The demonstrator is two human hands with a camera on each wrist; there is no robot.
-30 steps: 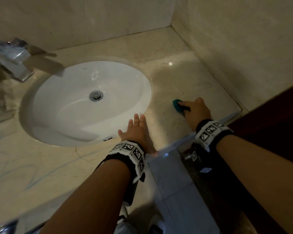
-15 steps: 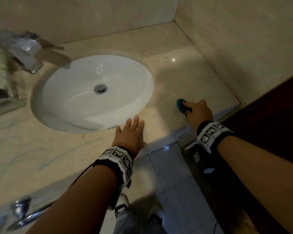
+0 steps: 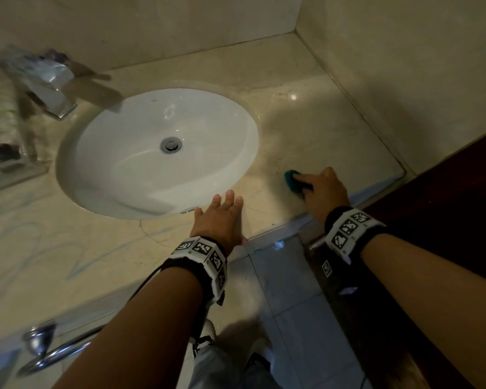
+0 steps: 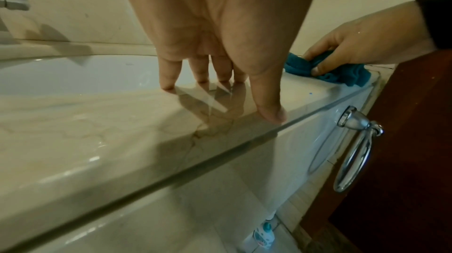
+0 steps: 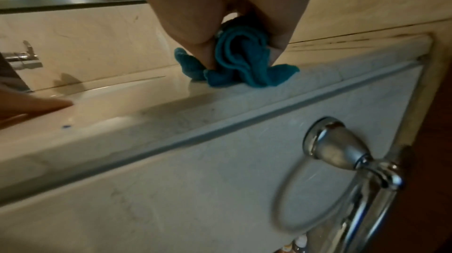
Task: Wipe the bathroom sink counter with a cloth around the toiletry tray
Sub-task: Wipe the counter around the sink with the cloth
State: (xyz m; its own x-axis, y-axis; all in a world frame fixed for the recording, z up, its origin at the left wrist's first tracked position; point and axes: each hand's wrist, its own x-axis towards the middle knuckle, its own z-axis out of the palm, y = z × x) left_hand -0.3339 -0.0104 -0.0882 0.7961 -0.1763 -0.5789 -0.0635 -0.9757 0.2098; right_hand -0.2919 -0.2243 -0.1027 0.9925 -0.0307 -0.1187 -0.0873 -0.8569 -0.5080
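Nearby, sink (image 3: 141, 175); faucet (image 3: 45, 80) behind.

A teal cloth (image 5: 240, 61) lies on a beige, faintly veined marble counter (image 3: 306, 130); the sink (image 3: 157, 153) is white, the tap (image 3: 48, 82) chrome, the wristbands (image 3: 348, 230) black-and-white checked, the door (image 3: 460, 192) dark red-brown

Chrome faucet (image 3: 44, 85) behind white basin (image 3: 163, 153); towel ring (image 5: 342, 176) on cabinet front; bottle (image 4: 263, 236) on floor tiles.

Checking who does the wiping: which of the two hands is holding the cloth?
The right hand: its grip closes round the teal cloth, while the left hand rests flat on the counter.
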